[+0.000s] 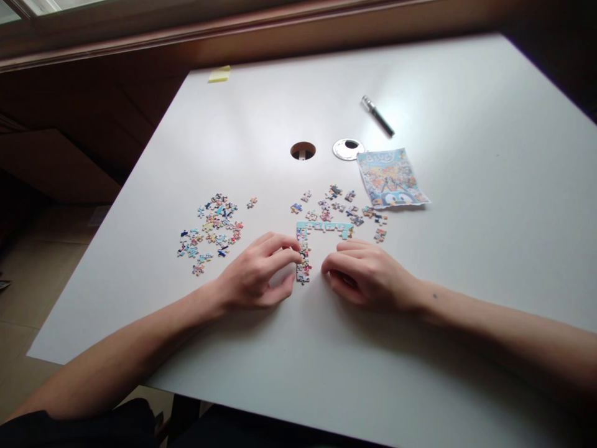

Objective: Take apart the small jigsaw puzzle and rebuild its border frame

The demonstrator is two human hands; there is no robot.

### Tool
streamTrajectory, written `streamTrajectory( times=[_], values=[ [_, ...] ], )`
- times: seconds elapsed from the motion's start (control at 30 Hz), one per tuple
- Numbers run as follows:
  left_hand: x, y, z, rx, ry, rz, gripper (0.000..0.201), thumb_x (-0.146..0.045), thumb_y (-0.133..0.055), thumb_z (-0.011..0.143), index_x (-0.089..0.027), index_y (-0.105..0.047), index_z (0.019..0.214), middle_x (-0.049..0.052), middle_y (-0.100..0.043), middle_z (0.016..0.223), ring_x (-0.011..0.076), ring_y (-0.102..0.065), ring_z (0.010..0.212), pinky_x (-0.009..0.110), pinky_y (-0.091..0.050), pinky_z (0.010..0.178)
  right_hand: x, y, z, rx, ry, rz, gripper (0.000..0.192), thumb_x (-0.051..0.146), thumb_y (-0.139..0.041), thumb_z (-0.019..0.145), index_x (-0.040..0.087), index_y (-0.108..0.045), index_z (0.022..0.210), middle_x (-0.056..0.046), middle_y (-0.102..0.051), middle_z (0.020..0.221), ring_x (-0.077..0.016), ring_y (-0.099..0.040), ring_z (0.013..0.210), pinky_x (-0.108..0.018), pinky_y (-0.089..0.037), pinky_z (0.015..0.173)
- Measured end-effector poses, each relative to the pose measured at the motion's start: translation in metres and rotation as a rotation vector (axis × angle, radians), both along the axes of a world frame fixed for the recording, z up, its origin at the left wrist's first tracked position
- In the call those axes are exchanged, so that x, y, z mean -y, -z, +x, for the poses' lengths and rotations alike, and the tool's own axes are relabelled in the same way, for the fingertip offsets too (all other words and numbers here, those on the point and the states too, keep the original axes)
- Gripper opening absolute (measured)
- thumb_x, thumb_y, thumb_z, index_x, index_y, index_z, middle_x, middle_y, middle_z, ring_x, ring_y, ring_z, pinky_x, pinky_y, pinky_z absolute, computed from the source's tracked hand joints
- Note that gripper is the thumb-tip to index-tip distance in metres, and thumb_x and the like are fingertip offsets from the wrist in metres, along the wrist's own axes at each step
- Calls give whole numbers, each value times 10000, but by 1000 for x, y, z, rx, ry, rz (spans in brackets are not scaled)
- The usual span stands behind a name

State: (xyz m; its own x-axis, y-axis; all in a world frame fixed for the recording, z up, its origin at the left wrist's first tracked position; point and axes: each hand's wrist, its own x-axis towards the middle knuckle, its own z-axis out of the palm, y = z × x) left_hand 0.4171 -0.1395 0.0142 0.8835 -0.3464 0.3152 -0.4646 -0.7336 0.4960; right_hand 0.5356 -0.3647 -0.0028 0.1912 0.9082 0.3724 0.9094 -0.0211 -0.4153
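A partly joined jigsaw frame (pixel 303 249) lies on the white table, with a left side and a top edge meeting at a corner. My left hand (pixel 263 270) rests beside its left side, fingertips touching the joined pieces, thumb apart from the fingers. Just right of that strip, my right hand (pixel 361 274) is curled closed on the table below the top edge; whatever its fingers hold, if anything, is hidden. Loose jigsaw pieces (pixel 338 205) are scattered above the frame. A larger spread of jigsaw pieces (pixel 214 230) lies left of my left hand.
A printed picture sheet (pixel 394 178) lies beyond my right hand. Near it are a round metal cover (pixel 342 151), a cable hole (pixel 303 151) and a dark marker (pixel 379 117). Yellow tape (pixel 219 74) sticks to the table's far-left corner.
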Motion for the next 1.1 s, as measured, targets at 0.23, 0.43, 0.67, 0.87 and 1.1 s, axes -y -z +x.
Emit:
streamTrajectory(
  times=[0.23, 0.43, 0.67, 0.87, 1.1],
  values=[
    [-1, 1, 0, 15, -16, -28, 190, -66, -546, 835, -178, -600, 979, 91, -615, 1050, 201, -573, 987, 348, -516, 885, -1, -2, -1, 0, -8, -35, 160, 133, -480, 850, 185, -551, 717, 1, -487, 617, -133, -404, 582, -267, -338, 612],
    [0, 2, -1, 15, -38, -45, 172, -52, -543, 834, -176, -603, 938, 85, -618, 1009, 191, -566, 947, 332, -512, 853, -1, -2, 0, 28, -22, -40, 150, 127, -485, 835, 194, -516, 704, 4, -476, 615, -138, -381, 590, -275, -323, 618],
    [0, 2, -1, -3, -35, -44, 156, -73, -546, 851, -184, -607, 942, 81, -608, 998, 191, -558, 940, 336, -511, 857, 0, -2, -2, 91, -41, -46, 162, 126, -481, 826, 209, -456, 689, 7, -464, 596, -153, -347, 617, -281, -308, 640],
    [2, 1, -2, -5, -24, -41, 151, -64, -573, 845, -172, -600, 946, 81, -598, 989, 187, -542, 923, 337, -501, 843, 0, 0, -3, 102, -39, -64, 158, 131, -492, 799, 214, -403, 698, 10, -498, 616, -152, -326, 625, -294, -274, 647],
    [2, 3, -3, -16, -25, -29, 178, -66, -602, 834, -175, -611, 974, 80, -597, 977, 197, -539, 934, 348, -497, 839, 0, 1, -4, 123, -57, -62, 144, 130, -517, 785, 214, -411, 735, 15, -528, 647, -156, -312, 641, -309, -247, 646]
  ],
)
